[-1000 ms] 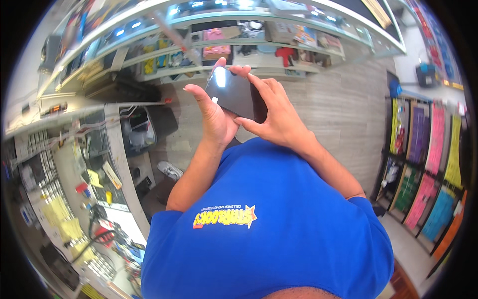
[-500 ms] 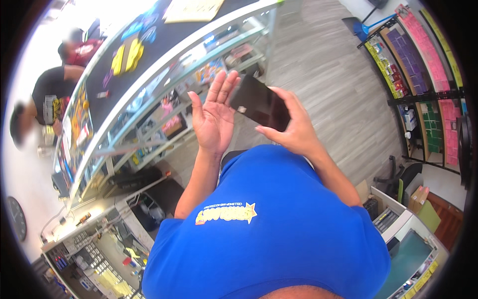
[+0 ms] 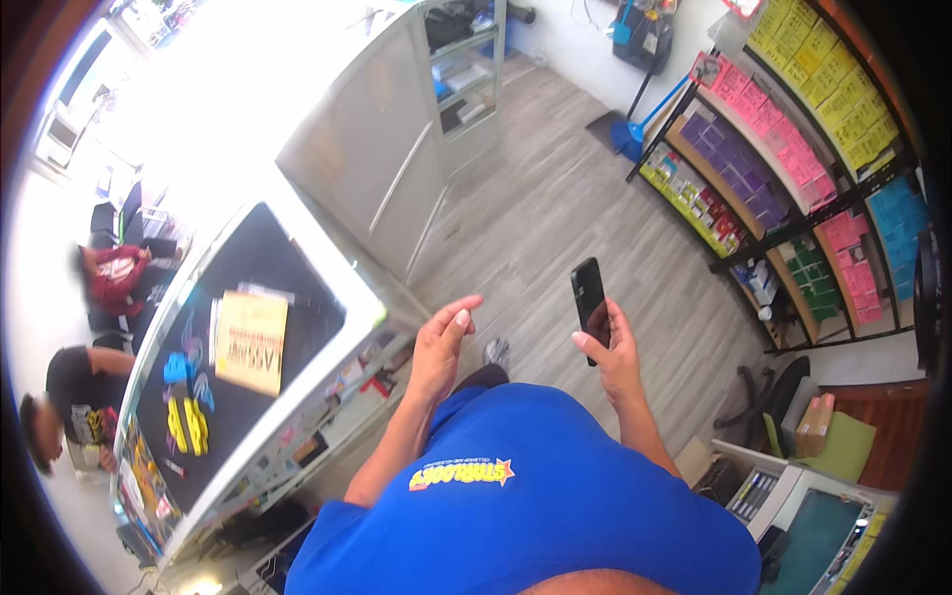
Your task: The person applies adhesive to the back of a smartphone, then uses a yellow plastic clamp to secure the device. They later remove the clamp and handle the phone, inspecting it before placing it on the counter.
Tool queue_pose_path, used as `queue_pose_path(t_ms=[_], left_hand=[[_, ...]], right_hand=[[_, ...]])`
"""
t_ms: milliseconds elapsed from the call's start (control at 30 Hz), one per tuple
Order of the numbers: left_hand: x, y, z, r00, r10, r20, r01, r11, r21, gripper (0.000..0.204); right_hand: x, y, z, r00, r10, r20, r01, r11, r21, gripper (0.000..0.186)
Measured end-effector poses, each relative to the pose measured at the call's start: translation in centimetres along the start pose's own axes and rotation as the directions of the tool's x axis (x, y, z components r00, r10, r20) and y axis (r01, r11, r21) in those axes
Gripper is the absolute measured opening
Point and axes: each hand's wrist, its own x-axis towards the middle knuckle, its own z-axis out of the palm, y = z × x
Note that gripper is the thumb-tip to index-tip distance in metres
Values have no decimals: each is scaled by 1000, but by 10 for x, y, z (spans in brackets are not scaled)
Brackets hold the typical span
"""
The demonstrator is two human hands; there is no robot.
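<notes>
A dark smartphone (image 3: pixel 587 288) stands nearly upright in my right hand (image 3: pixel 621 365), tilted so that its narrow edge shows. The thumb presses on one side and the fingers wrap round the other, near its lower end. To the left of the phone, apart from it, is my left hand (image 3: pixel 439 347). Its index finger stretches toward the phone and the thumb lies close by; the other fingers are partly hidden. Nothing shows in that hand.
A glass-sided counter (image 3: pixel 332 283) on the left bears a yellow paper sign (image 3: pixel 250 342) and a yellow item (image 3: pixel 187 424). Two people are beyond it. A black rack (image 3: pixel 739 263) with coloured cards and a blue broom (image 3: pixel 627 137) stand right. Grey plank floor (image 3: pixel 526 208) lies ahead.
My view has swung, showing more floor and rack. The phone has turned from broad side to narrow edge and moved away from my left hand. My left hand has gone from spread palm to pointing finger.
</notes>
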Motion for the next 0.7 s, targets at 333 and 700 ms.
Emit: queue_pose_path(t_ms=[333,700], left_hand=[[166,29,34,974,-155,-167,141,986,-89,43],[501,54,131,960,43,-277,-1,989,150,47]], right_hand=[[249,-72,-19,999,48,17,-47,998,-29,91],[616,-127,-69,964,-38,262,43,999,-14,86]])
